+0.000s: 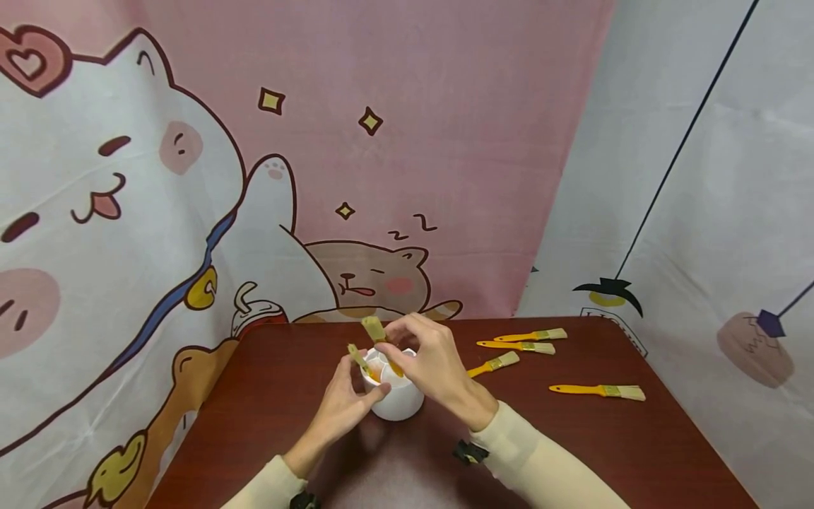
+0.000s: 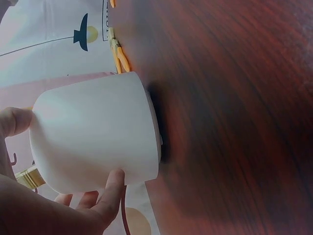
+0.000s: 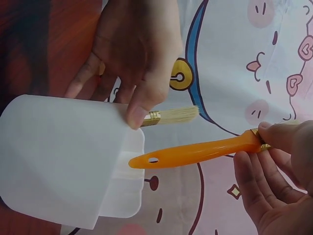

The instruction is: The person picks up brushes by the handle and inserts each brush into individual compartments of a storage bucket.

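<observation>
White cup [image 1: 397, 399] gripped in the left hand [image 1: 343, 403], down on the dark red-brown tabletop [image 1: 572, 452], near its middle and close to the body. Wrapped the left thumb and fingers round the side of the cup, with the fingers curled a little against the smooth wall. Kept the open mouth of the cup facing up.

Pinched a brush with an orange handle [image 3: 195, 152] in the right hand [image 1: 429, 360], just above the cup. Gripped it up near the metal band, with the fingertips bent round it. Pointed the pale bristles up and the handle end down, with its small hole right at the mouth of the cup. Could not tell how far down into the cup the handle end went.

Left a second brush [image 1: 357, 357] standing in the cup, handle down and pale bristles poking out over the rim, just beside a left fingertip.

Left four more brushes flat on the tabletop, off to the right and well apart from the cup. Put two of them [image 1: 531, 335] [image 1: 518, 346] side by side near the far edge. Set a third [image 1: 494, 364] a bit closer to the right hand, tilted. Laid the last one [image 1: 598, 390] alone, further right, bristles pointing to the right.

Wore cream sleeves [image 1: 547, 466] on both arms. Hung a pink cloth with big cartoon cats [image 1: 127, 177] behind the tabletop.
</observation>
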Available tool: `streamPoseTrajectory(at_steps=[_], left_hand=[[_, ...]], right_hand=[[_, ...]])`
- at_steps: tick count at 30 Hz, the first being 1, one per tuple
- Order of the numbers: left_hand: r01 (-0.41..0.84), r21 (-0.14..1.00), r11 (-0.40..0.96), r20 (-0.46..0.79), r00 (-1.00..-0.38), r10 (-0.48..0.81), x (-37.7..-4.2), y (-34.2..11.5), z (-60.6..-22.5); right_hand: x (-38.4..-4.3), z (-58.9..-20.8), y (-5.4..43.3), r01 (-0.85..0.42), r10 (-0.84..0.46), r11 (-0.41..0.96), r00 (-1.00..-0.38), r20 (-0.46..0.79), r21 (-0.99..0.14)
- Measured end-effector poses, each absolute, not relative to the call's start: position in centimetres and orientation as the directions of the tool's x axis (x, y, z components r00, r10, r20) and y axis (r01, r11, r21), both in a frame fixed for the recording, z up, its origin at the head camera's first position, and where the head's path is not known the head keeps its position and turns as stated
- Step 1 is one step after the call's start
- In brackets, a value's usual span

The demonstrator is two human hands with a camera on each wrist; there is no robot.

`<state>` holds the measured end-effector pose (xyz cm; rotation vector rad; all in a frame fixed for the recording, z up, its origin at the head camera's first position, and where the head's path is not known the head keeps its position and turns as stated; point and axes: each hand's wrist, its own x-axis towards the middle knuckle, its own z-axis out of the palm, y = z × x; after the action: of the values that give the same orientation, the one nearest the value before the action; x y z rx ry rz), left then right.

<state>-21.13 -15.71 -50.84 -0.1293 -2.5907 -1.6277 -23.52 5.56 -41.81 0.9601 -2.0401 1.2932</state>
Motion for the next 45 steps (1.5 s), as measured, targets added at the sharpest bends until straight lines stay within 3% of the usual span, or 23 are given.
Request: streamPoseTrajectory(at_steps=[17, 45], left_hand=[[0.102, 0.879, 0.466, 0.102, -0.994, 0.026, -21.4, -15.6, -51.1], [0.110, 0.907, 0.407, 0.103, -0.994, 0.040, -21.3, -15.6, -51.0]], right_hand=[[-24.0, -43.3, 5.5, -0.781, -0.277, 0.323, -0.617, 0.736, -0.534], [-24.4, -46.5, 6.1, -0.757, -0.340, 0.381, -0.649, 0.681, -0.531]])
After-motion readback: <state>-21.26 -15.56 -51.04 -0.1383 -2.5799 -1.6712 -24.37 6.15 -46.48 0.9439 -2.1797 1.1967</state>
